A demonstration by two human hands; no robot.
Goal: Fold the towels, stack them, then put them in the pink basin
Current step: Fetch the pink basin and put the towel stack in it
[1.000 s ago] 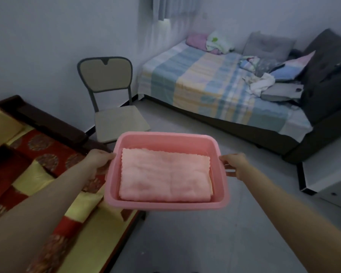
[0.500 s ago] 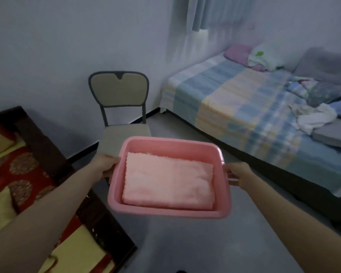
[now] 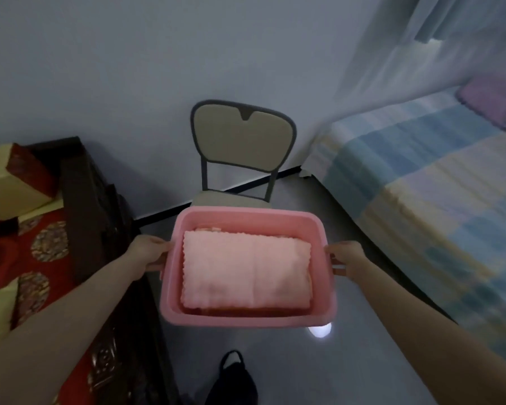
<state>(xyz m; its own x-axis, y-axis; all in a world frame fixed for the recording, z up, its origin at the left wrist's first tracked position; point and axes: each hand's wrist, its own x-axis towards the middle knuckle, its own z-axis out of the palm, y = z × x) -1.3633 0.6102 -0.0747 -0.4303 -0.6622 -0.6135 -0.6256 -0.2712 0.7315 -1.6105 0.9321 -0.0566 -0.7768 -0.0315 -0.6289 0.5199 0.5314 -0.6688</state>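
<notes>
I hold the pink basin [image 3: 247,318] in the air in front of me, over the floor. A stack of folded pink towels [image 3: 246,273] lies flat inside it; an orange layer shows under the top one. My left hand [image 3: 148,254] grips the basin's left handle. My right hand [image 3: 346,258] grips the right handle. Both arms are stretched forward.
A beige chair [image 3: 243,138] with a grey frame stands right behind the basin, against the wall. A dark wooden sofa [image 3: 100,258] with red and yellow cushions is at the left. A striped bed [image 3: 427,185] fills the right. A black bag [image 3: 234,381] lies on the floor below.
The view has turned left and tilted down: the chair is now straight ahead, the bed slid to the right. The basin stays held in both hands.
</notes>
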